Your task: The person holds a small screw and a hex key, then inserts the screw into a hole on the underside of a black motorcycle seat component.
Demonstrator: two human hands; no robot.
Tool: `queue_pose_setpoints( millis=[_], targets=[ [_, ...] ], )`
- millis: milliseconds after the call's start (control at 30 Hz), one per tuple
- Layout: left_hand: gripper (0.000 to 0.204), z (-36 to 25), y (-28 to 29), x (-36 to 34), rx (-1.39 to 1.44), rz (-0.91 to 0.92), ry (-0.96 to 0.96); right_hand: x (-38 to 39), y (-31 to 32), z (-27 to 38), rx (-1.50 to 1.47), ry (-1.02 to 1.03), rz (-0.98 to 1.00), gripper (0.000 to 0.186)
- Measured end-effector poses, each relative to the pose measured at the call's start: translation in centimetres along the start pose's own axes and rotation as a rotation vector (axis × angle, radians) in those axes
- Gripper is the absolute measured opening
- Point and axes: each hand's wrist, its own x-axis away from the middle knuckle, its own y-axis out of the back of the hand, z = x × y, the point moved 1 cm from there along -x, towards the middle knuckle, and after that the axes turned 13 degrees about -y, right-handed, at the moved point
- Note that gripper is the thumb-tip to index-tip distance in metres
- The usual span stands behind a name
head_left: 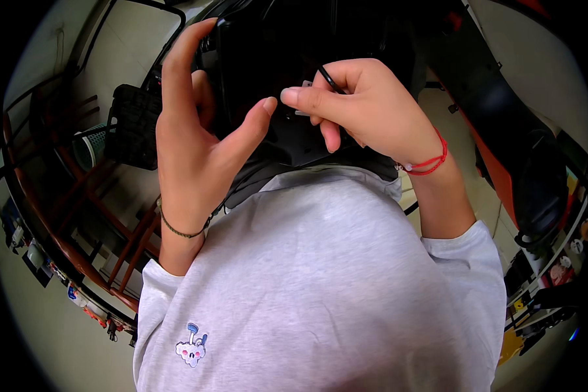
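My left hand (pixel 199 144) is spread, thumb apart from the bent fingers, its index fingertip at the upper left edge of a large glossy black surface (pixel 261 49); the other fingers are partly hidden. My right hand (pixel 366 104) is closed on a small object with a thin black curved part (pixel 326 78) and a pale grey part (pixel 305 85), too hidden to name exactly. The tip of its thumb is a short gap from my left thumb. Both hands are above the black surface, over my grey T-shirt (pixel 326 274).
A dark ridged case or pad (pixel 129 127) lies left of my hands, near a green basket (pixel 89 149) and reddish-brown wooden furniture (pixel 65 215). A long black and red object (pixel 509 124) runs along the right, with tiled floor (pixel 108 46) visible at the upper left.
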Motion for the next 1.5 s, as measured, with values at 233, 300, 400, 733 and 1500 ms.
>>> queue_pose_setpoints(
  millis=[233, 300, 400, 733, 1500],
  targets=[
    [0.074, -1.1, -0.5, 0.2, 0.029, -0.017, 0.021, -0.2, -0.4, 0.5, 0.218, -0.032, -0.049, 0.042],
    [0.074, -0.3, -0.8, 0.3, 0.083, -0.074, 0.023, -0.4, -0.7, 0.5, 0.236, 0.017, -0.095, 0.043],
    [0.074, 1.6, -0.3, 0.5, 0.068, -0.066, -0.058, -0.7, -0.8, 0.3, 0.252, 0.009, -0.109, 0.041],
    [0.074, 0.9, 0.2, 1.6, 0.081, -0.120, 0.008, 2.4, -0.1, -2.4, -0.015, 0.174, 0.029, 0.017],
    [0.079, 1.1, 0.5, 1.8, -0.130, -0.176, 0.086, -15.0, 30.5, -23.8, -1.092, 0.072, -0.709, 0.022]
  ],
)
